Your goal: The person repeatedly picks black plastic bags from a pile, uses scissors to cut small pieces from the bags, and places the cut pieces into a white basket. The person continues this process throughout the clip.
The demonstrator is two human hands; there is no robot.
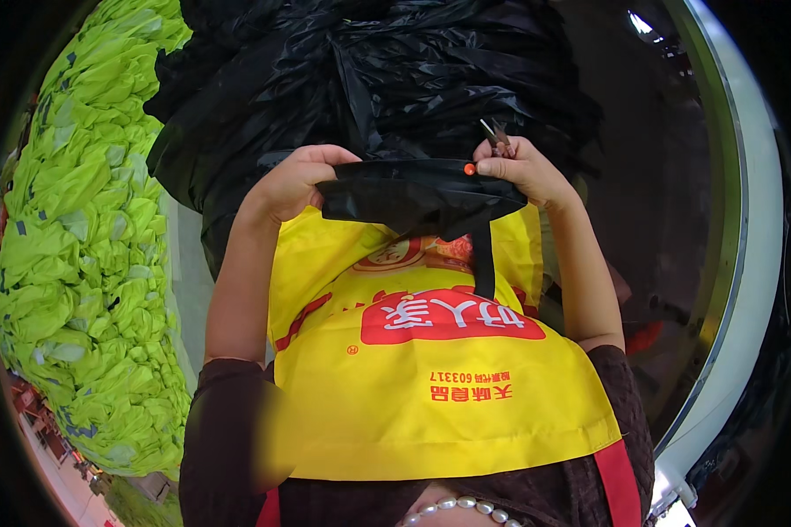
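Note:
A strip of black, slightly shiny fabric (413,195) is stretched between my two hands in front of my yellow apron (448,439). My left hand (301,182) is closed on its left end, thumb on top. My right hand (532,171) pinches the right end. A small pair of thread snips (492,133), metal blade pointing up and away, also sits in that hand. Beside the right thumb, at the fabric's edge, shows a small round orange-red spot (469,169); I cannot tell what it is. Fingers under the fabric are partly hidden.
Beyond my hands lies a large heap of gathered black fabric (369,79). A tall pile of bright yellow-green garments (88,237) stands along the left. On the right curves a pale edge (751,220), bent by the lens.

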